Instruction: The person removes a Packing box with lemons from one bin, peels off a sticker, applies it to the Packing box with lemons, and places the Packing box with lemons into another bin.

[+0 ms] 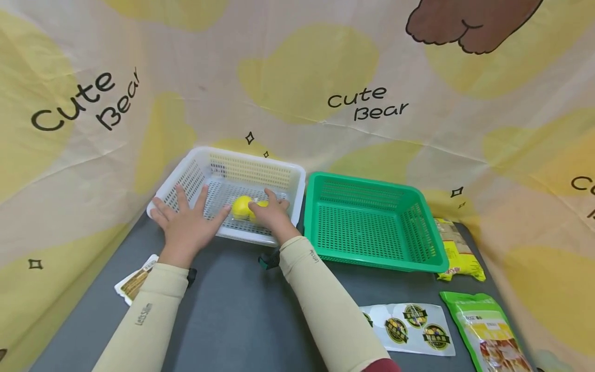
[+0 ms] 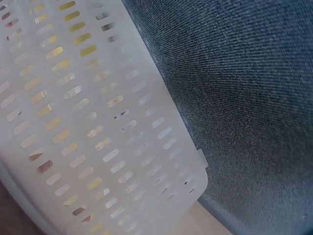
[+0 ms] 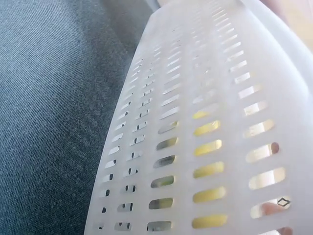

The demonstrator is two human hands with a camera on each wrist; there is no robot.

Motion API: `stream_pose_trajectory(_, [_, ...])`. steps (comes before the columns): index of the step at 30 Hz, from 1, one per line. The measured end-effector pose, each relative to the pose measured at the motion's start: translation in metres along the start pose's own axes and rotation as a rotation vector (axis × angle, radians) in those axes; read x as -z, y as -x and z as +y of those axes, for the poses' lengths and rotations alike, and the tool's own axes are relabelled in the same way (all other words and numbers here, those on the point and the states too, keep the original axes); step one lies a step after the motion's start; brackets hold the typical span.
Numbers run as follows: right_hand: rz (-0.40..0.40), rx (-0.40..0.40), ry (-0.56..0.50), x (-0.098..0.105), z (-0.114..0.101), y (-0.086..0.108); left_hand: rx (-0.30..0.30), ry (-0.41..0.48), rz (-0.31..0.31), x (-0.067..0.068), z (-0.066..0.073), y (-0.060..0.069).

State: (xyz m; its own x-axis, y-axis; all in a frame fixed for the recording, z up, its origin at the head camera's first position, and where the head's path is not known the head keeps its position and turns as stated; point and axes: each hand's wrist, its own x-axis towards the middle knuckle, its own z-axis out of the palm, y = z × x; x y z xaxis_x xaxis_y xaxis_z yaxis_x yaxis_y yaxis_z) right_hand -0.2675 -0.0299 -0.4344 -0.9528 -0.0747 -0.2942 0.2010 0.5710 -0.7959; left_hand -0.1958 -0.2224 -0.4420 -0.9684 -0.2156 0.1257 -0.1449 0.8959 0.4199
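Inside the white basket [image 1: 253,238], toward its right front, lies a clear pack with two yellow round items [image 1: 241,207]. My right hand [image 1: 275,214] reaches over the front rim and grips the pack's right part, thumb against the yellow. With fingers spread wide, my left hand [image 1: 189,227] is over the basket's left front rim, holding nothing; contact with the rim is unclear. Both wrist views show mostly the basket's slotted wall [image 2: 110,122] [image 3: 186,132], with yellow through the slots; the fingers' grip is hidden there.
A green basket [image 1: 376,263] stands right of the white one. Beyond it lies a yellow packet [image 1: 460,256]; nearer are a green pouch [image 1: 488,330] and a sticker sheet [image 1: 413,330]. A white-edged brown pack [image 1: 135,281] lies by the left forearm. A printed cloth hangs behind.
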Motion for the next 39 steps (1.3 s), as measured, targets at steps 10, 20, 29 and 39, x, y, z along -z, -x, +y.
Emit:
stream_pose_trajectory(10, [0.05, 0.106, -0.082, 0.002, -0.001, 0.008, -0.001, -0.005, 0.006, -0.002, -0.002, 0.001])
stream_pose_trajectory(20, [0.079, 0.141, -0.097, 0.001, -0.001, 0.011, 0.006, 0.013, 0.003, 0.0, -0.001, 0.004])
stream_pose_trajectory(29, [0.165, 0.192, -0.138, 0.0, 0.004, 0.008, 0.0, 0.012, 0.009, -0.002, -0.002, 0.004])
stream_pose_trajectory(39, [0.2, 0.197, -0.316, 0.026, -0.01, 0.023, -0.008, 0.019, 0.016, -0.003, -0.003, 0.002])
